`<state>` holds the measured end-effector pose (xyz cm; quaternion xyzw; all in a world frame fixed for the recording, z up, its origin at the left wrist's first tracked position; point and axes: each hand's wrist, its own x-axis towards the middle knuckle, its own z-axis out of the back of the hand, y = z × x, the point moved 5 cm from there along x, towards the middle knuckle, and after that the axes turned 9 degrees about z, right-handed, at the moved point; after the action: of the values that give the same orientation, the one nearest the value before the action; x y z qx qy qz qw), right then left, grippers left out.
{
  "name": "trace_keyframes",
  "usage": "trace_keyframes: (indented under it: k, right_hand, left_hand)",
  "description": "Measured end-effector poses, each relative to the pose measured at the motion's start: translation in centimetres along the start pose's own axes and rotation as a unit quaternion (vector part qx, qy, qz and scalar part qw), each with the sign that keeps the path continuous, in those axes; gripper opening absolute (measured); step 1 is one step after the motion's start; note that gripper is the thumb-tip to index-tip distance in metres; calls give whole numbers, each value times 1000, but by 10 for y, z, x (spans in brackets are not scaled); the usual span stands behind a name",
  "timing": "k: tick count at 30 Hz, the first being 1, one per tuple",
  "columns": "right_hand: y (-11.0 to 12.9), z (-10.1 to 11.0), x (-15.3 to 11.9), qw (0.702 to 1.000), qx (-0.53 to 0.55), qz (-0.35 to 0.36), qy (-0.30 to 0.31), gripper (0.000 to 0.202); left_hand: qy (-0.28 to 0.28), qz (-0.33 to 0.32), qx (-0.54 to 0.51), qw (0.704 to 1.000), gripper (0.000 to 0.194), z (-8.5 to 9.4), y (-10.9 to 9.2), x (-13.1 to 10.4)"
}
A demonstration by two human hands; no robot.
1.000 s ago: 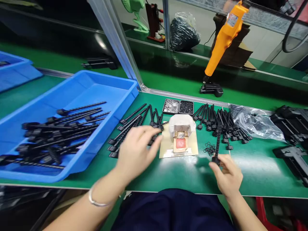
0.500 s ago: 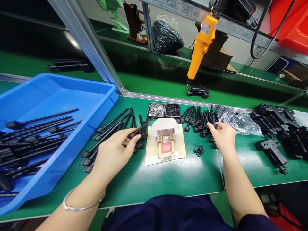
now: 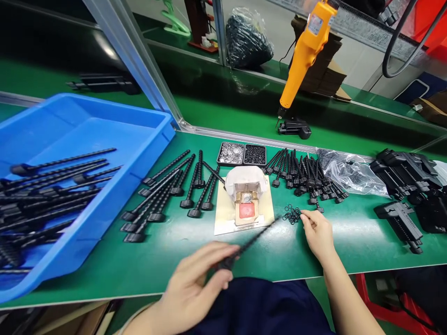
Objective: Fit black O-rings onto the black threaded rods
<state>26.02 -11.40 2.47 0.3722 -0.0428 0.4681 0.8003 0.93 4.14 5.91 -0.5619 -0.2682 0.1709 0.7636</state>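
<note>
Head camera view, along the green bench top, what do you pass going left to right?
blue bin → loose black threaded rods → tan fixture on its card → small black rings → short black screws → clear plastic bag → black clamp parts

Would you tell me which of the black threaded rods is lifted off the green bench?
The black threaded rod held in the left hand, pointing toward the small black rings; all other rods lie on the bench or in the blue bin.

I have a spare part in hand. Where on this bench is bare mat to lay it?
Bare green mat runs along the near edge, between the blue bin and the left hand. Behind, rows of black rods and the small rings crowd it.
</note>
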Motion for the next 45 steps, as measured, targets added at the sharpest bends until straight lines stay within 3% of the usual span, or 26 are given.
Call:
trace_keyframes:
  k: [2,5,9,16,23,29,39,45]
  right_hand:
    - [-7,-6,-8,1000,23,-12,14,36]
    - [-13,-11,-12,998,49,-35,14,33]
    - [-16,-12,-14,993,83,-80,-13,32]
    - [-16,-6,-23,961,210,-170,-62,29]
    - [7,-6,-25,886,413,-210,-12,27]
    - [14,-11,-22,845,485,-225,13,24]
    - [20,-6,-13,830,505,-213,98,24]
    - [24,-4,-14,822,500,-221,160,27]
  left_hand:
    - [122,44,-6,992,31,-25,8,1]
    - [199,147,-24,969,25,-48,24,4]
    - [192,243,-65,949,36,-51,35,4]
    - [144,315,-115,931,51,-41,46,1]
    - [169,297,-132,930,48,-42,43,2]
    - [194,277,-139,931,45,-42,42,2]
    - [241,249,-133,929,38,-41,41,1]
    - [262,188,-108,940,32,-39,33,4]
